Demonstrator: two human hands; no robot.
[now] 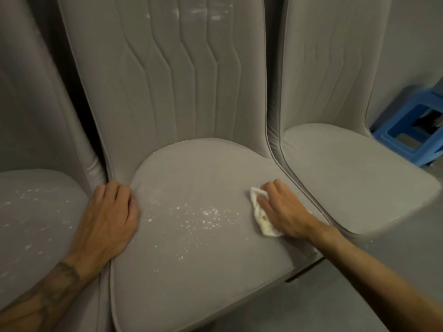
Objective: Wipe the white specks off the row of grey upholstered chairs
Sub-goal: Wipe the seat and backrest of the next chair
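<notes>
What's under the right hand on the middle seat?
A crumpled white cloth, held against the middle seat by the right hand. Only its edge facing the white specks shows; the hand covers the rest. Anything beneath the cloth can't be seen.

The scene is dimly, evenly lit; a soft sheen is caught high on the middle backrest. The left seat is smeared by motion blur, and edges are bowed by lens distortion.
</notes>
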